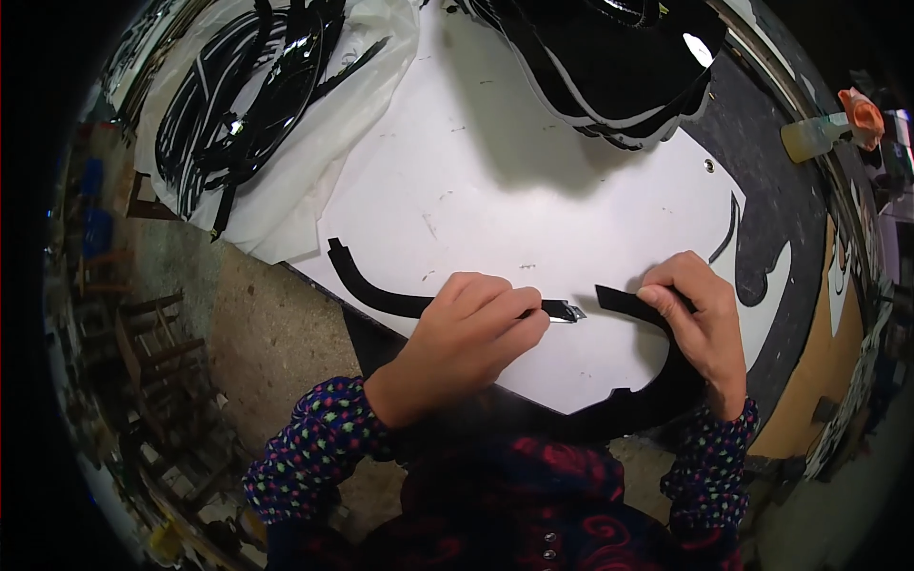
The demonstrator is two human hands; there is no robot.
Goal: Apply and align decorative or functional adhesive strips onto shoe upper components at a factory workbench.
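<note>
Left hand (476,328) pinches a narrow black strip (371,290); right hand (700,309) pinches a broader one (621,302); facing ends apart, seemingly unjoined, work unfinished.

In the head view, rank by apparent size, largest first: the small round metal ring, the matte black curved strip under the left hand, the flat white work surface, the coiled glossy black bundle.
1. Flat white work surface
2. Coiled glossy black bundle
3. Matte black curved strip, partly hidden by the left hand
4. Small round metal ring

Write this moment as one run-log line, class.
left hand: holding curved black strip | right hand: pinching another black strip | ends: apart
</note>
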